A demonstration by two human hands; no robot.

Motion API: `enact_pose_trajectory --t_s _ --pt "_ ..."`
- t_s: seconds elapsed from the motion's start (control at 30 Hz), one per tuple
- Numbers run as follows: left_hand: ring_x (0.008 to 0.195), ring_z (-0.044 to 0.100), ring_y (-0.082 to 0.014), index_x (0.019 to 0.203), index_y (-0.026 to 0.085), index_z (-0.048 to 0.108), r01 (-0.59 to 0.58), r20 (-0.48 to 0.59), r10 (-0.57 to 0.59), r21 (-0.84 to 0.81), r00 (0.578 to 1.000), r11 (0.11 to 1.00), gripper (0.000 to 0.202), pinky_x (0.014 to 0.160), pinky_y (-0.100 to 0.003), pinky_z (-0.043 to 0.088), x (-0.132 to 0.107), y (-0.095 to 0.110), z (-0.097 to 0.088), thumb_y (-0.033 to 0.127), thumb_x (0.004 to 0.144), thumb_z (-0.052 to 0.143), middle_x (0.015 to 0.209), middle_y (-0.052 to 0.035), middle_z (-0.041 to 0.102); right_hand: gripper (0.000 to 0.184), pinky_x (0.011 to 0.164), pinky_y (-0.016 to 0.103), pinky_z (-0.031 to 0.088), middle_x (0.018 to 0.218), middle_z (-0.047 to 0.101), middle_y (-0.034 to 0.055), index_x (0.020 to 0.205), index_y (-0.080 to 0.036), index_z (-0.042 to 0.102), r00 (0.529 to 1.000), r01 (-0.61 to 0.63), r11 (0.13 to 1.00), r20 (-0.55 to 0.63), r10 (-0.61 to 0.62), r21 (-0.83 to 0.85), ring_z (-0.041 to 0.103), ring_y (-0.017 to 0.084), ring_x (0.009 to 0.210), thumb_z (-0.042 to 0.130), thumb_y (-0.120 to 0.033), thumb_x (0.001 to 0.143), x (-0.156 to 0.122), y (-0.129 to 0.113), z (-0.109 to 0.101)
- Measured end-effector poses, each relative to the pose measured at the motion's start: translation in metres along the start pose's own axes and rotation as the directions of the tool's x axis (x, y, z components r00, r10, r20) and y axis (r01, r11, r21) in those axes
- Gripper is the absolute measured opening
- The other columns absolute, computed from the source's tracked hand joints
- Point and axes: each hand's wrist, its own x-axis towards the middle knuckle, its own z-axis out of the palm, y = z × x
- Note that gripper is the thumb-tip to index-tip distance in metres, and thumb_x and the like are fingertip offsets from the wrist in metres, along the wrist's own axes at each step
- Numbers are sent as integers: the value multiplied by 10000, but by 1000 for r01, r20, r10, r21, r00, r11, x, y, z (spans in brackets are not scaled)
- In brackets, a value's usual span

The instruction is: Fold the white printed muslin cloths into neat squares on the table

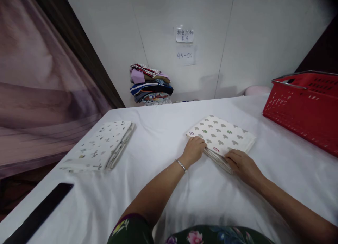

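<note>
A folded cream cloth with a grey leaf print (223,135) lies on the white-covered table (163,138) in front of me. My left hand (193,149) rests at its near left edge, fingers curled against the folded layers. Along the near right edge my right hand (241,163) is pressed, its fingers bent around the stacked layers. Both hands touch the cloth, which stays flat on the table.
A second folded printed cloth (101,145) lies at the left. A red plastic basket (303,106) stands at the right. A pile of folded fabrics (150,85) sits by the back wall. A dark flat object (39,212) lies at the near left edge.
</note>
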Motion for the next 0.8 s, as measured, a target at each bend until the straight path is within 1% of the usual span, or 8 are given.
enact_pose_trajectory --t_s 0.1,0.23,0.3,0.4,0.47,0.57,0.7,0.8 --pt "940 491 -182 910 199 615 -7 -4 7 6 1000 1000 182 811 -330 379 -1 -1 1 125 867 455 940 -32 618 287 664 311 419 826 610 66 834 -182 617 1000 12 1000 21 -12 2 549 179 763 357 -266 923 0 -3 0" --pt "963 501 -179 959 204 605 -26 21 26 -35 999 999 192 839 -332 376 -5 -5 1 142 870 446 984 -36 618 214 652 312 410 821 594 71 887 -175 611 995 77 995 62 -73 -57 538 188 755 445 -311 882 -4 -4 3" --pt "987 501 -179 1022 209 586 -46 21 47 -56 999 997 221 856 -336 372 -6 -7 -2 142 864 447 1024 -40 611 211 671 325 411 871 594 87 938 -168 606 995 96 990 42 -92 -104 539 204 793 478 -319 864 -7 -5 5" --pt "1031 492 -186 1091 207 556 -73 -4 73 -56 997 996 295 883 -352 359 -8 -13 -4 104 835 450 1086 -54 593 200 685 331 411 922 594 96 980 -165 595 994 108 984 14 -108 -143 540 211 822 465 -268 869 -13 -6 9" --pt "1051 485 -191 1087 204 557 -76 -21 75 -45 997 996 314 901 -364 350 -8 -18 -4 79 817 454 1109 -60 586 203 681 328 413 929 596 97 997 -161 590 993 113 982 -10 -116 -151 542 209 825 440 -222 874 -15 -6 12" --pt "1061 481 -185 1049 207 571 -82 -41 80 -42 996 996 271 922 -370 344 -6 -25 -3 92 831 458 1136 -55 583 214 680 330 419 940 599 102 1009 -156 584 990 122 980 -56 -132 -157 544 213 839 425 -199 873 -17 -5 15" --pt "1054 489 -170 1032 218 576 -104 -50 101 -69 994 992 218 921 -359 355 -4 -30 -3 148 868 451 1171 -40 580 246 684 332 433 978 591 109 1074 -162 563 992 96 984 -64 -107 -147 547 219 852 449 -247 874 -12 -5 12" --pt "1057 495 -169 1050 226 571 -114 -17 113 -94 993 989 220 913 -344 361 -2 -32 -7 178 846 506 1182 -27 577 293 673 332 445 1032 581 124 1113 -164 558 997 53 988 -44 -60 -147 547 235 883 449 -298 877 -4 -8 11"
